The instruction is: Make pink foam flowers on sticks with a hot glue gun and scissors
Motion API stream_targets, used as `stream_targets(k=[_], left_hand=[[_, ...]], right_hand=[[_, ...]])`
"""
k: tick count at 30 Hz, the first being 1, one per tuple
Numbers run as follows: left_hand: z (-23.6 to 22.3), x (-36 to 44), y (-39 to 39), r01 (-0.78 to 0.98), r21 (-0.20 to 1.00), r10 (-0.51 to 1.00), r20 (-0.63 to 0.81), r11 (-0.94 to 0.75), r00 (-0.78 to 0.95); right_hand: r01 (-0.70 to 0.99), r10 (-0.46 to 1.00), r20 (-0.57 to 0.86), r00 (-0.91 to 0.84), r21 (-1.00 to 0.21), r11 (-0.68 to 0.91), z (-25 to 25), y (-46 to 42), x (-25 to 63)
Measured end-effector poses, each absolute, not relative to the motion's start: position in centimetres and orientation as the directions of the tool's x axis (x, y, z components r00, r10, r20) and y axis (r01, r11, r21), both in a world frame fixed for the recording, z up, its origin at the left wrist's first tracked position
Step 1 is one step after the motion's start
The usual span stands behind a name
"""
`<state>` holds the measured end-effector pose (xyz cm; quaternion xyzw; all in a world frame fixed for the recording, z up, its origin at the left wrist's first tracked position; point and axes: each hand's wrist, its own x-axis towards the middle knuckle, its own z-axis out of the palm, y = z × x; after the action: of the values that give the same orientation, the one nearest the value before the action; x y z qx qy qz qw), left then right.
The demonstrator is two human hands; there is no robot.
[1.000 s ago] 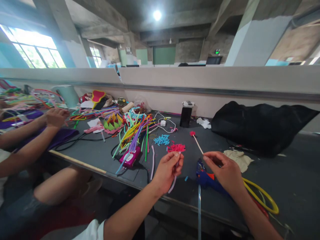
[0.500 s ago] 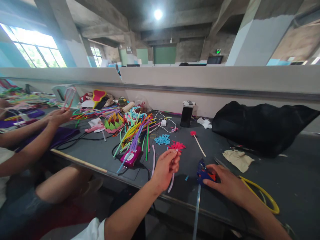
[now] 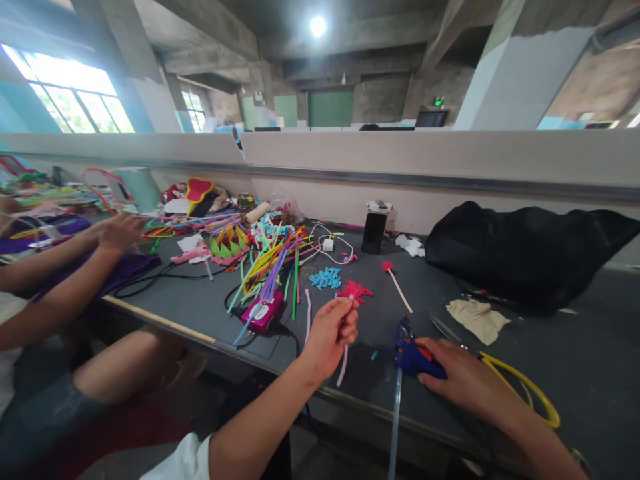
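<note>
My left hand [image 3: 333, 333] is closed in a pinch, fingertips at the lower edge of a red spiky pipe-cleaner flower [image 3: 356, 290]. Other red bits show behind it, and I cannot tell where the flower ends. Below that hand a lilac pipe cleaner [image 3: 343, 368] shows, partly hidden. On the right, a blue glue gun [image 3: 416, 357] rests on the table, a clear glue stick [image 3: 395, 423] sticking out past the front edge. My right hand [image 3: 457, 373] is around the rear of its handle, thumb and fingers apart, loosely touching at most.
Blue cut pieces [image 3: 326, 278] lie beside the flower. A red-tipped stem [image 3: 399, 288], a phone [image 3: 374, 233], yellow-handled scissors [image 3: 523, 387], a beige cloth [image 3: 477, 320] and a black bag [image 3: 520, 257] lie around. Pipe cleaners [image 3: 275, 267] heap left. A co-worker's hands [image 3: 120, 232] are further left.
My right hand has slid back to the right and loosened, showing more of the glue gun's handle. My left hand has barely moved. The co-worker's red-edged loop has swung up and left.
</note>
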<state>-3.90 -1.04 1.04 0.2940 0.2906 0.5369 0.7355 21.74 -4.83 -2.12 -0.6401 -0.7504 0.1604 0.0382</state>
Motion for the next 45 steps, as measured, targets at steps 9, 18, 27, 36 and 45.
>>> stream_targets(k=[9, 18, 27, 36, 45], left_hand=[[1.1, -4.4, -0.5, -0.621, 0.769, 0.986, -0.066, 0.149, 0.155], [1.0, -4.8, -0.6, -0.619, 0.772, 0.985, -0.05, 0.144, 0.167], [1.2, -4.8, -0.8, -0.638, 0.749, 0.98, -0.077, 0.177, 0.183], [1.0, -4.2, -1.0, -0.628, 0.761, 0.982, -0.063, 0.161, 0.176], [0.7, -4.0, -1.0, -0.593, 0.788, 0.983, -0.083, 0.167, 0.166]], right_hand=[[0.825, 0.979, 0.046, -0.2, -0.531, 0.194, -0.6, -1.8, 20.0], [0.934, 0.987, 0.062, -0.146, -0.319, 0.158, 0.1, -2.0, 18.2], [0.988, 0.984, -0.166, -0.059, -0.152, 0.034, -1.5, -4.1, 21.1], [0.944, 0.978, -0.167, -0.123, -0.324, 0.063, -1.0, -3.9, 20.0], [0.414, 0.997, -0.069, 0.022, -0.907, -0.072, 0.6, -5.6, 19.9]])
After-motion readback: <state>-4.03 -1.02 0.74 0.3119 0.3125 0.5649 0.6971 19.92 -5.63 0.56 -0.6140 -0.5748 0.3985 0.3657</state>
